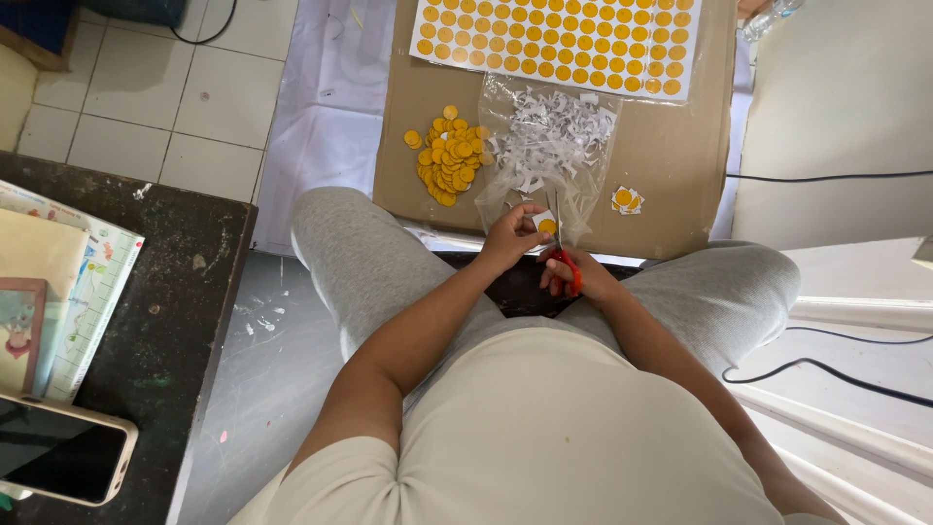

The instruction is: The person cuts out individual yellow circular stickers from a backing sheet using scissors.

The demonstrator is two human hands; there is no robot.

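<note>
A heap of cut yellow discs lies done — the printed sheet remains largely uncut. The left hand pinches a small paper square with a yellow disc; the right hand grips red-handled scissors.

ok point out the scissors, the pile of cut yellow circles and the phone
scissors (568,270), head view, on the red handle
pile of cut yellow circles (449,157), head view, middle of the heap
phone (60,455), head view, on its dark screen

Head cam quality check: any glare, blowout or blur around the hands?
Head view: right side blown out along the white ledge; clear plastic bag shows mild sheen; left hand, right hand and red-handled scissors are sharp, evenly lit; wide-angle bend at the edges; phone screen reflects.
</note>
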